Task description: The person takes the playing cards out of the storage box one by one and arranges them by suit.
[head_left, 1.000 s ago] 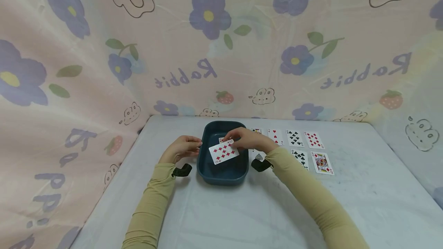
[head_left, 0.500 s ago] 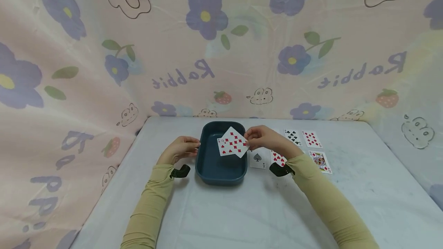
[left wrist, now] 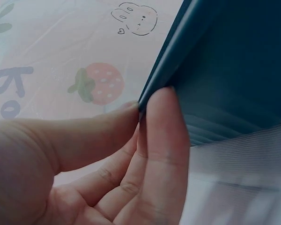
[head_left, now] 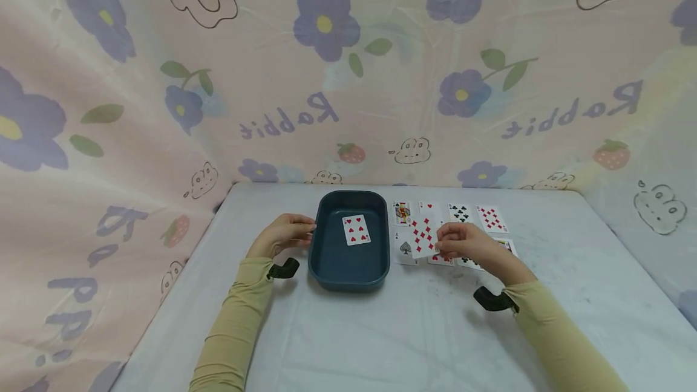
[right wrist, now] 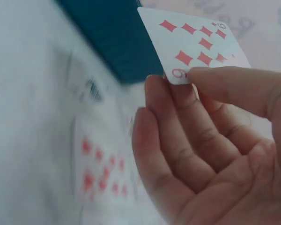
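Note:
My right hand (head_left: 468,242) pinches a playing card with red diamonds (head_left: 422,238) by one corner. It holds the card over the rows of cards, to the right of a dark blue tray (head_left: 348,285). In the right wrist view the card (right wrist: 196,44) stands up between thumb and fingers, face showing. My left hand (head_left: 283,236) grips the tray's left rim. The left wrist view shows thumb and forefinger on either side of that rim (left wrist: 171,61). Inside the tray lies a single hearts card (head_left: 356,230), face up.
Two rows of face-up cards lie right of the tray, among them an ace of spades (head_left: 405,250), a clubs card (head_left: 460,212) and a diamonds card (head_left: 492,219). My right hand and the held card partly cover several. A patterned curtain (head_left: 370,107) rises behind the white tabletop (head_left: 337,343).
My right hand has drawn the diamonds card out from above the tray and carried it right, over the laid-out cards. The hearts card stays in the tray. My left hand keeps its grip.

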Demonstrator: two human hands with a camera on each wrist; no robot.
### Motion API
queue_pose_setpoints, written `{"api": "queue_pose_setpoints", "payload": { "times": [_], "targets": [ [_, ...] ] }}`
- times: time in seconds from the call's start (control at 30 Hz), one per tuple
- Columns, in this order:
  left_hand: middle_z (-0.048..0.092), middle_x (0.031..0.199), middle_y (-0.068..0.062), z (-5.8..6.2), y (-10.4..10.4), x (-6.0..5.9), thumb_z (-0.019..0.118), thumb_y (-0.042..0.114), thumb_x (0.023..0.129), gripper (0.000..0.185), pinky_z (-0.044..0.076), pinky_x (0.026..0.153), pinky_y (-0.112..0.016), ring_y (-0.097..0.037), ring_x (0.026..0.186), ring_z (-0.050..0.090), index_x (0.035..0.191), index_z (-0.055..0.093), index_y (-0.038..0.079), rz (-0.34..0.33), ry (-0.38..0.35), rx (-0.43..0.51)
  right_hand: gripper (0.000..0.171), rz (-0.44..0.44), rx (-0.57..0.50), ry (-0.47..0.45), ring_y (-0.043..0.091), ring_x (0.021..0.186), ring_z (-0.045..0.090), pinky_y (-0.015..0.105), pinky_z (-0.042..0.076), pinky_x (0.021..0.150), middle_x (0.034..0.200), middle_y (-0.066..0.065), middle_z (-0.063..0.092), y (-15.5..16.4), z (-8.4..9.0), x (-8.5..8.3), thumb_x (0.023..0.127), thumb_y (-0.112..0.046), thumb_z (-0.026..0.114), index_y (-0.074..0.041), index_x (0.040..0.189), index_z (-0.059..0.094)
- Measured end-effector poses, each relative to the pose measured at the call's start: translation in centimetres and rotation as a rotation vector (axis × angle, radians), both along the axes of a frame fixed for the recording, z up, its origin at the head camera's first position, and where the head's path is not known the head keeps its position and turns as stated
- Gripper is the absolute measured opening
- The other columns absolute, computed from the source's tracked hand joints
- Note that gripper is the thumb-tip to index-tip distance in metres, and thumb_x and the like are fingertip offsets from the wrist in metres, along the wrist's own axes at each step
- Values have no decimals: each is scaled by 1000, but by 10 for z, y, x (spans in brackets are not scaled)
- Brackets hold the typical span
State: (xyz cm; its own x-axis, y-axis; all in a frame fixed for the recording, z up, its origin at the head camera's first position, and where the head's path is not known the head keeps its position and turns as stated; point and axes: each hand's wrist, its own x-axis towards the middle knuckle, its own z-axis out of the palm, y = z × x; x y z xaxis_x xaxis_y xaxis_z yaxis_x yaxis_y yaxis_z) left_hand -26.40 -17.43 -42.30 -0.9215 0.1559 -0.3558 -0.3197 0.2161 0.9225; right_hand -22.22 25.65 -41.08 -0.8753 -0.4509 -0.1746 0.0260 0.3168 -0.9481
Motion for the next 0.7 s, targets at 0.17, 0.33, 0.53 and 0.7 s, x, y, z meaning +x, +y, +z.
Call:
{"api": "queue_pose_setpoints", "payload": {
  "times": [0.17,0.33,0.53,0.7],
  "targets": [
    [62,98,-13,-1,-1,-1,63,11,93,34,56,70,-28,-18,79,62,122,55,-6,-15,2,8,29,-74,13,-24,28,92,63,41,52,85,93,9,64,37,-9,20,93,-16,64,5,107,52],
    [62,98,-13,-3,-2,-1,63,10,93,32,55,69,-27,-18,78,62,120,57,-6,-12,12,21,33,-118,25,-33,24,89,63,38,53,81,94,7,65,70,-14,37,94,-17,62,9,111,50],
    [62,97,-12,-3,-2,-1,63,11,93,32,55,69,-27,-19,78,62,120,57,-5,-16,17,21,34,-146,42,-60,17,87,63,34,54,79,97,7,64,103,-18,55,96,-14,60,12,114,47],
    [62,98,-13,-3,-2,-1,63,9,93,31,56,70,-28,-19,79,62,119,57,-5,-8,9,29,39,-201,97,-116,15,86,62,32,54,78,100,6,64,126,-25,68,94,-16,62,12,116,47]
  ]
}}
